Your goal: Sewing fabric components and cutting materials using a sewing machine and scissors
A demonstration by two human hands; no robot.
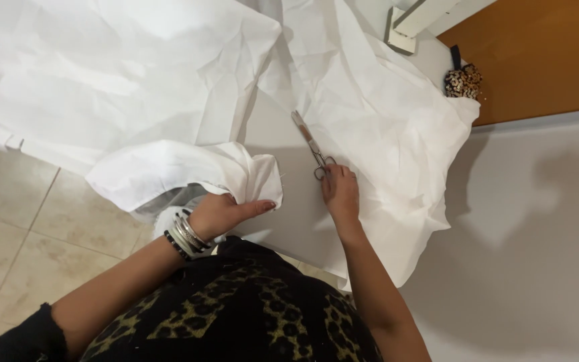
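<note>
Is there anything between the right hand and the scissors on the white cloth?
Nothing visible. The right hand already has its fingers at the handle rings of the scissors, which lie on the white cloth. The left hand grips a cloth fold apart.

Matt, creased white cloth [370,114]; shiny metal scissors [311,144]; glossy floor tiles [15,221].

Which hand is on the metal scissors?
The right hand, fingers at the handles of the metal scissors; the braceleted left hand holds bunched white fabric.
</note>
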